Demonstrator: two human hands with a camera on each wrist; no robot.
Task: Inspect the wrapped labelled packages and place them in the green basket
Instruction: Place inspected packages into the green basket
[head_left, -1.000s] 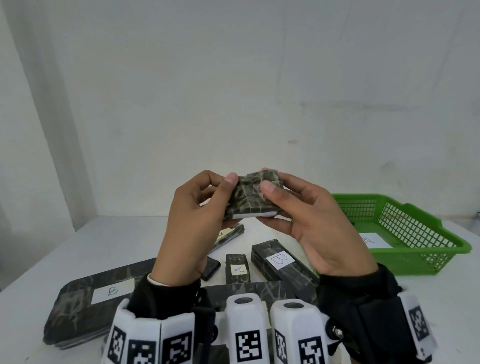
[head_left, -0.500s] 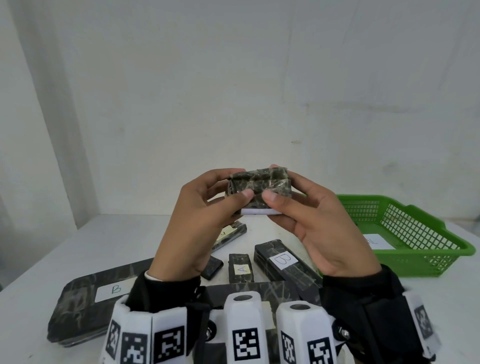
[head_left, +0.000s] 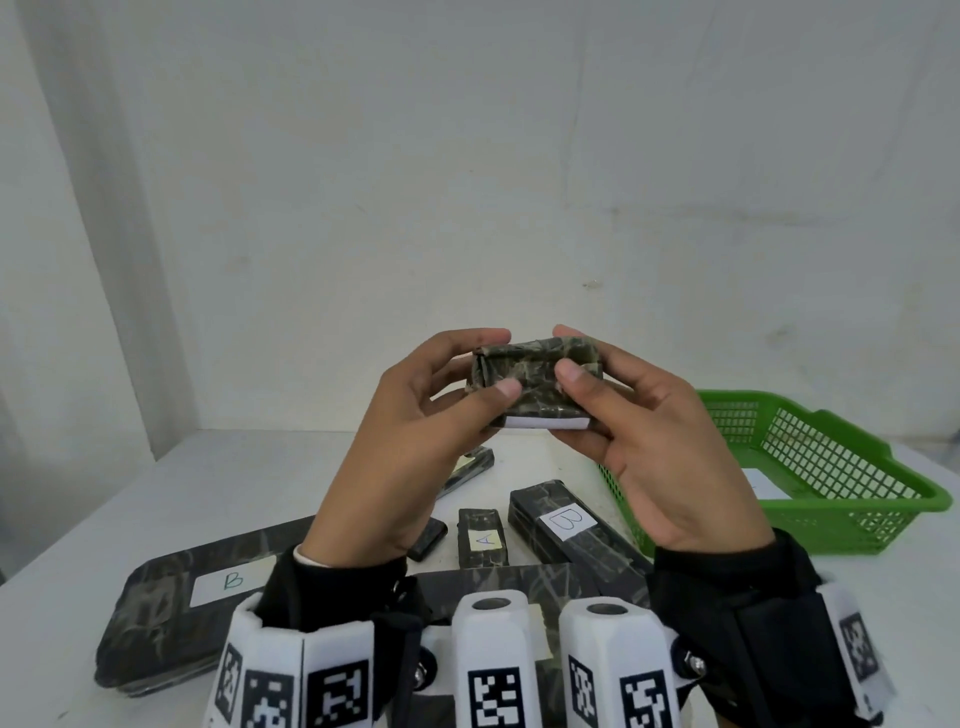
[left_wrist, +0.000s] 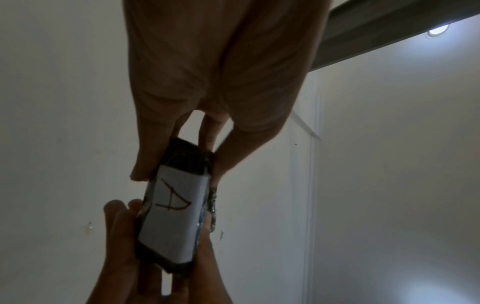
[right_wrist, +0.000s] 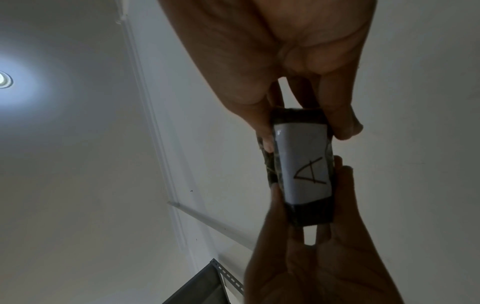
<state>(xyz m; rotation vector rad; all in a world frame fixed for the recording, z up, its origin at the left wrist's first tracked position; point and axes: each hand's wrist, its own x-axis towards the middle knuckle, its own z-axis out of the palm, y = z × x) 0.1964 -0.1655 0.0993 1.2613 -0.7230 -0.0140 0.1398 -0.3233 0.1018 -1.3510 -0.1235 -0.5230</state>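
Note:
I hold a small camouflage-wrapped package (head_left: 535, 387) up over the table, between both hands. My left hand (head_left: 488, 364) pinches its left end between thumb and fingers. My right hand (head_left: 571, 353) pinches the right end the same way. A white label edge shows along its underside. In the left wrist view the package (left_wrist: 174, 216) shows that label, marked "A". The right wrist view shows the package (right_wrist: 302, 168) and label too. The green basket (head_left: 852, 506) stands at the right on the table, with a white-labelled item lying inside.
Several wrapped packages lie on the white table below my hands: a large flat one labelled B (head_left: 208, 587) at the left, a small one labelled A (head_left: 483, 538), a long one labelled B (head_left: 566, 525) beside the basket. A white wall rises behind.
Both hands have turned the package and lifted it slightly. Its wrapped side now faces me and the label faces down.

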